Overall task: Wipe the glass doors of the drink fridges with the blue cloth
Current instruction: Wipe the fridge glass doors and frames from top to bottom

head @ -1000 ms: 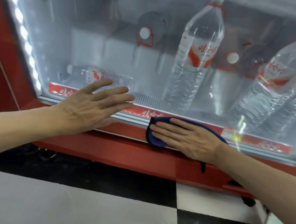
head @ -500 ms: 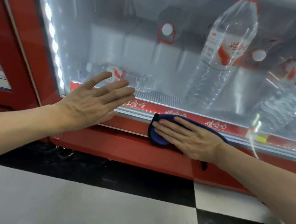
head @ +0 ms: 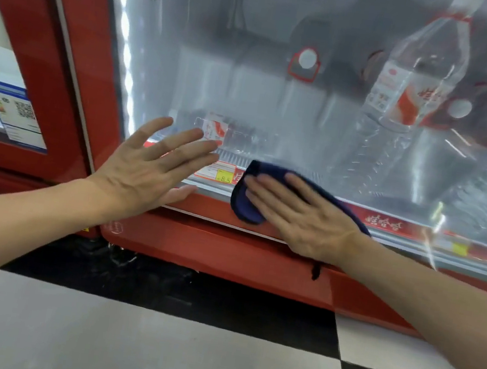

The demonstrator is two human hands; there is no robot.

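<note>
The red drink fridge fills the view, and its glass door (head: 250, 89) shows water bottles behind it. My right hand (head: 298, 215) lies flat on the blue cloth (head: 246, 208) and presses it against the door's bottom edge, where glass meets the red frame. A dark loop of the cloth hangs below my wrist. My left hand (head: 149, 169) is spread flat, fingers apart, at the lower left corner of the same glass, holding nothing.
A second red fridge door (head: 7, 115) with a blue-edged sticker stands at the left. Inside, a tall water bottle (head: 403, 114) stands upright and a small bottle (head: 231, 133) lies on the shelf. The floor (head: 146, 344) has black and white tiles.
My view has shifted so the fridge's left frame and the neighbouring door come into sight. Both hands and the cloth have moved left along the door's bottom edge, the cloth reaching the yellow price tag.
</note>
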